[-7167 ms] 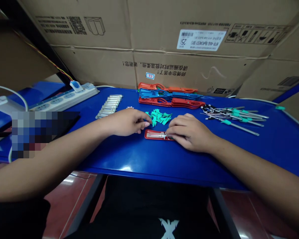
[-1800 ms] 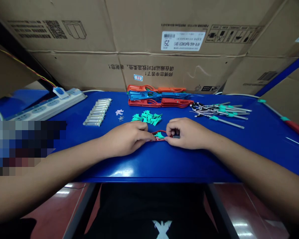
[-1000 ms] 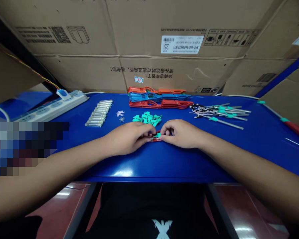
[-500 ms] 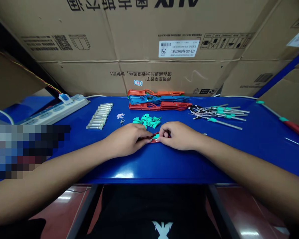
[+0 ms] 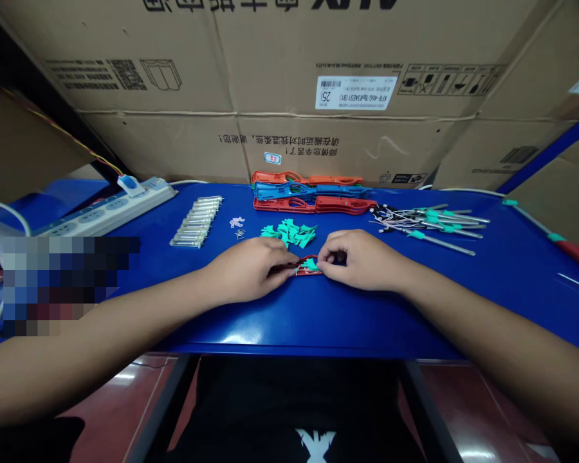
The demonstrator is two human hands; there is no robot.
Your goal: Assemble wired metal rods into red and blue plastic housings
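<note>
My left hand (image 5: 246,270) and my right hand (image 5: 359,259) meet at a small red plastic casing (image 5: 305,271) on the blue table, pinching it from both ends. A green plastic piece (image 5: 311,264) sits in the casing, partly covered by my right fingers. Just beyond my left fingers lies a loose pile of green plastic pieces (image 5: 289,233). Most of the casing's inside is hidden by my fingers.
Stacked orange, blue and red plastic frames (image 5: 309,195) lie at the table's back. Metal rods (image 5: 196,222) lie left, with wired, green-collared rods (image 5: 429,225) right. A power strip (image 5: 110,214) sits back left, before cardboard cartons (image 5: 289,141).
The casing no longer lies flat and open between my hands as it did earlier. A green piece now sits in it. My fingers have closed in on it, and the view has shifted slightly.
</note>
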